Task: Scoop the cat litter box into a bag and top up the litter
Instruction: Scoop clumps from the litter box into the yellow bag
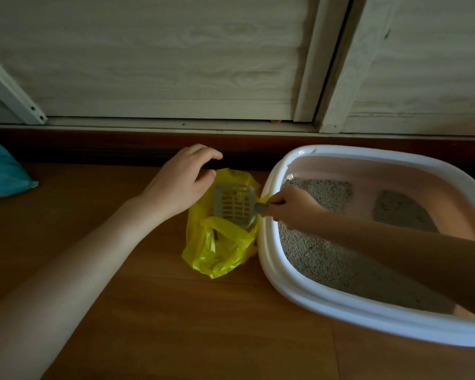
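Observation:
A white-rimmed litter box [291,292] with pink inner walls sits on the floor at the right, holding grey litter [321,259] with a bare patch of the bottom showing. A yellow plastic bag [217,250] lies open beside its left rim. My right hand [294,207] grips the handle of a grey slotted scoop [235,202], whose blade hangs over the bag's mouth. My left hand [181,182] hovers above the bag's far edge with fingers loosely curved, holding nothing.
A blue-green bag [3,174] lies at the far left on the wooden floor [148,311]. A dark skirting board and pale sliding doors [162,64] run along the back, close behind the box and the yellow bag.

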Demonstrator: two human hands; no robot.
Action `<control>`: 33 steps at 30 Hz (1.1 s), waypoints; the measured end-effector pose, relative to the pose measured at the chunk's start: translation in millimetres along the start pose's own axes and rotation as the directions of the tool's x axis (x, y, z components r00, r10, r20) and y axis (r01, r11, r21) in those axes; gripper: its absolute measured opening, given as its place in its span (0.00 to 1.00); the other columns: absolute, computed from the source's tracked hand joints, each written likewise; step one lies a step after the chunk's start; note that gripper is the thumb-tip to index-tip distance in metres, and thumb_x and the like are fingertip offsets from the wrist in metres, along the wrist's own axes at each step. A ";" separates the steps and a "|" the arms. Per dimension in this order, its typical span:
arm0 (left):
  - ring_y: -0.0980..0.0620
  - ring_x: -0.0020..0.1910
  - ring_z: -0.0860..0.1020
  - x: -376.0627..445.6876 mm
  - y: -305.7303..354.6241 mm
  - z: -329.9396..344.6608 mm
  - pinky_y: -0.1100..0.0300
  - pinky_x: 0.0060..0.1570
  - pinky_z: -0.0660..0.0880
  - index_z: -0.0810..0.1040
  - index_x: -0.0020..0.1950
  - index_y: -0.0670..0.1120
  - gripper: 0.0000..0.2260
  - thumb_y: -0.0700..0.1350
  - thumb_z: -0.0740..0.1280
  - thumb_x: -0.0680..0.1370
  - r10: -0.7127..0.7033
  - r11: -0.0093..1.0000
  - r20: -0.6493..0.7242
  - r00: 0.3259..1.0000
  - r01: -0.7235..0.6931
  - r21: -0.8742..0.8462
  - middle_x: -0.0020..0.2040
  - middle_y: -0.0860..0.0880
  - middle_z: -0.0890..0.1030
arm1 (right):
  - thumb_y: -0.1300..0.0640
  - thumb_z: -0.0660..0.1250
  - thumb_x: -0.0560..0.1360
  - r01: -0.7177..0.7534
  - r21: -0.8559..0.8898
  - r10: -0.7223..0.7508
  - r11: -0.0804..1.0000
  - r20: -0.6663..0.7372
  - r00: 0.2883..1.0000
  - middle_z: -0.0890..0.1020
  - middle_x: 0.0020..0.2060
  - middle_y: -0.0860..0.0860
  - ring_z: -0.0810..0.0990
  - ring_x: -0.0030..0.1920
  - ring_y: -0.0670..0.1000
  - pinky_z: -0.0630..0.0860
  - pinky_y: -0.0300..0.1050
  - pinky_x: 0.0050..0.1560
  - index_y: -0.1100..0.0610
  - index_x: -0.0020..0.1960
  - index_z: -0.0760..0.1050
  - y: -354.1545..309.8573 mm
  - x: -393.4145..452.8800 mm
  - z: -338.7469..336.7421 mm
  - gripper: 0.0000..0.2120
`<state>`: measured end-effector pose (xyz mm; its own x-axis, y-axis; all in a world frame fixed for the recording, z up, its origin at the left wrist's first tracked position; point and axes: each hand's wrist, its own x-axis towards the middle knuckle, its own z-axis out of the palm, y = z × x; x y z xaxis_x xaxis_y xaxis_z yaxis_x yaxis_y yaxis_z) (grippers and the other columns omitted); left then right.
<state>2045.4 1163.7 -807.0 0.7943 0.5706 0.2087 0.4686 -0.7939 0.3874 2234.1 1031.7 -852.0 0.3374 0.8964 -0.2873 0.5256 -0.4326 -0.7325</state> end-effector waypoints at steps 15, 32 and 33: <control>0.56 0.64 0.70 24.3 45.2 29.6 0.62 0.61 0.66 0.72 0.67 0.48 0.15 0.44 0.61 0.80 0.074 0.997 0.020 0.997 -0.073 -0.035 0.64 0.54 0.73 | 0.58 0.63 0.78 -0.362 0.607 0.296 0.708 0.211 0.932 0.71 0.26 0.50 0.64 0.22 0.44 0.60 0.34 0.17 0.65 0.48 0.77 68.7 -47.4 -102.1 0.10; 0.53 0.62 0.71 30.5 63.9 47.0 0.60 0.58 0.66 0.74 0.65 0.47 0.14 0.43 0.62 0.79 0.086 0.996 0.047 0.995 -0.086 -0.003 0.62 0.51 0.74 | 0.69 0.72 0.67 0.347 -0.856 -0.564 0.382 0.082 0.822 0.73 0.30 0.52 0.60 0.20 0.45 0.60 0.35 0.15 0.64 0.44 0.77 147.7 -76.2 -88.5 0.07; 0.53 0.62 0.71 30.3 63.9 46.9 0.61 0.58 0.65 0.74 0.65 0.47 0.14 0.43 0.62 0.79 0.082 0.997 0.050 0.995 -0.082 -0.002 0.62 0.51 0.74 | 0.69 0.70 0.67 0.366 -0.859 -0.588 0.358 0.097 0.803 0.73 0.30 0.52 0.60 0.21 0.45 0.60 0.35 0.16 0.65 0.44 0.78 149.6 -75.2 -89.1 0.07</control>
<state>2117.5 1120.3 -818.1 0.8482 0.4925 0.1949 0.4013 -0.8378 0.3703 2356.9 891.0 -884.9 -0.1137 0.9836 0.1404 0.9825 0.0903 0.1628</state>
